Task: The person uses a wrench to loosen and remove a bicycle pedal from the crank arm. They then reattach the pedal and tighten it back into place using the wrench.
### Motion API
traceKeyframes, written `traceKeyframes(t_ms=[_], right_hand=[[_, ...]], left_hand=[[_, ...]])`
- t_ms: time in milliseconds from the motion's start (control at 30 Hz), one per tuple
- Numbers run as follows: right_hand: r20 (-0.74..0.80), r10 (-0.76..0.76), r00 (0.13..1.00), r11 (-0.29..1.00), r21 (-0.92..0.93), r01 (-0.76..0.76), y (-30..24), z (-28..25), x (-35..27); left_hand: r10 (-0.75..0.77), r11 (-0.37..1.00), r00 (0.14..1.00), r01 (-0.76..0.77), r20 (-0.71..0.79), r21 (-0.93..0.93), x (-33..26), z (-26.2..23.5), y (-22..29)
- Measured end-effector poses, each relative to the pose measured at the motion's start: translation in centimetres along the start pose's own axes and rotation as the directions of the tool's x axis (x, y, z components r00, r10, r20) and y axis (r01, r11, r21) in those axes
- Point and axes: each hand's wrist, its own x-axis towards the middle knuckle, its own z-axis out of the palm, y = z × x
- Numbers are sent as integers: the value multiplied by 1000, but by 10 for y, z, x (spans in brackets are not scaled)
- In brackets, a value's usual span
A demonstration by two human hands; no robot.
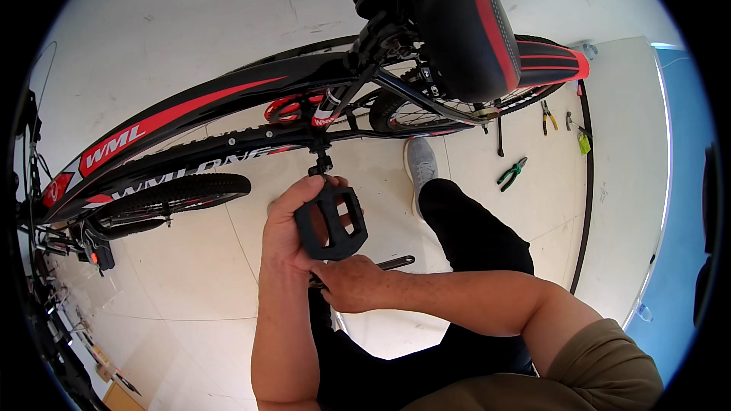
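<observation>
A black platform pedal (pixel 332 222) is held in the left hand (pixel 293 228), whose fingers are wrapped round its near edge, the pedal being kept just below the end of the crank arm (pixel 321 158) of a black and red bicycle (pixel 190 118). The right hand (pixel 352 283) is closed round the handle of a dark wrench (pixel 392 262), which is laid crosswise beneath the pedal, its far end pointing toward the person's grey shoe (pixel 420 161). The pedal appears to be met with the crank at its axle, though whether the thread is seated cannot be told, since the joint is small and partly covered by the thumb. By the look of things, the pedal work is judged to be midway: the pedal is at the crank and the tool is in hand, but the joint is not shown finished. Green-handled pliers (pixel 512 173) are left on the tiled floor (pixel 533 205) past the shoe, and further hand tools (pixel 547 116) are seen near the rear wheel (pixel 426 110), beside the floor's right edge.
</observation>
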Motion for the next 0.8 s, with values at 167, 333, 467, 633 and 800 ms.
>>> traceKeyframes(t_ms=[167,333,467,633,800], right_hand=[[-84,-21,996,999,24,23,4,4,0],[-144,-30,989,999,39,36,10,13,6],[-108,-22,994,998,49,28,8,8,3],[-91,3,996,999,53,2,7,6,0],[-79,-10,997,999,51,14,11,7,1]], left_hand=[[54,994,992,-43,-113,99,-3,5,5],[-4,999,999,6,-32,48,-1,-5,12],[-45,999,998,44,54,21,0,-10,17],[-30,999,1000,29,10,44,0,-7,17],[44,994,998,-41,-33,105,0,-8,14]])
